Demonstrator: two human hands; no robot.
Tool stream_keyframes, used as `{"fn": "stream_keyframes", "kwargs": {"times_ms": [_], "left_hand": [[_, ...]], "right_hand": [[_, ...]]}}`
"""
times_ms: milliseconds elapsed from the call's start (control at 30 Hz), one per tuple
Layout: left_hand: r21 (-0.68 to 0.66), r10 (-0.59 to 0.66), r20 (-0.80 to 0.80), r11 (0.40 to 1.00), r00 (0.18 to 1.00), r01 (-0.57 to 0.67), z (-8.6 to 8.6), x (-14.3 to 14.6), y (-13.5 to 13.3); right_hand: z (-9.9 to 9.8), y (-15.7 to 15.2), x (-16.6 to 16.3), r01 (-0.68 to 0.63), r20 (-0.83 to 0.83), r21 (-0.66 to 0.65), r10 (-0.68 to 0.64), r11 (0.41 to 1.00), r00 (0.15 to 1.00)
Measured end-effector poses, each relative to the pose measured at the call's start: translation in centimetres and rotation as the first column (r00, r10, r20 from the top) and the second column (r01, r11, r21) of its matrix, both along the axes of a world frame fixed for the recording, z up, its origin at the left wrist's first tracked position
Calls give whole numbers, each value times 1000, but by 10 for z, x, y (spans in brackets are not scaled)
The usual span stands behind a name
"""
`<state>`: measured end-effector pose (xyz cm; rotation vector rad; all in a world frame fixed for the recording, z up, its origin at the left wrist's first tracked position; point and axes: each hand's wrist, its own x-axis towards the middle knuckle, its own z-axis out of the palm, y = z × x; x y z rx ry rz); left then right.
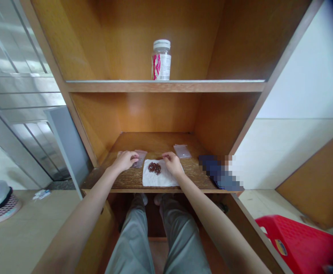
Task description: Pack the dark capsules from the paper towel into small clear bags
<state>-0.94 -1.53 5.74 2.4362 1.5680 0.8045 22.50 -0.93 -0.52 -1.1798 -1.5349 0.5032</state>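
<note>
A small clear zip bag [140, 159] lies on the brown wooden shelf, its left edge under the curled fingers of my left hand [125, 160]. Whatever is inside that bag is hard to make out. To its right, several dark reddish-brown, shiny capsules [154, 168] sit in a small pile on a white paper napkin [159, 180]. My right hand [171, 163] is over the napkin's right part, thumb and fingers closed together; anything between them is too small to see. Behind it lies a second clear zip bag [182, 151], flat on the shelf.
On the upper shelf [112, 87] stands a clear bottle [161, 61] with a white cap and a pink-and-white label. A dark blue item [212, 167], partly pixelated, lies at the shelf's right end. A red plastic basket [303, 243] is at lower right, a pink basket [5, 211] at left.
</note>
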Motion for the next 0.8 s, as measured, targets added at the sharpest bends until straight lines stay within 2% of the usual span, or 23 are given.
{"fn": "stream_keyframes", "kwargs": {"times_ms": [367, 500, 567, 667, 733, 800], "left_hand": [[37, -95, -94, 994, 991, 99, -5, -1, 4], [99, -60, -62, 993, 996, 66, -8, 0, 3], [140, -36, 15, 990, 999, 34, -7, 1, 1], [189, 24, 221, 980, 975, -67, -1, 3, -1], [192, 72, 432, 967, 899, -169, 4, 6, -2], [138, 70, 666, 967, 743, -215, 7, 11, -3]], "right_hand": [[2, -2, -1, -4, -9, 15, 4, 1000, 1000], [1, -1, -1, -6, -17, 20, 7, 1000, 1000], [1, -1, -1, -11, -20, 26, 12, 1000, 1000], [1, -1, -1, -15, -24, 33, 16, 999, 1000], [1, -1, -1, -16, -28, 39, 17, 999, 999], [1, 0, -1, -20, -34, 44, 22, 999, 999]]}}
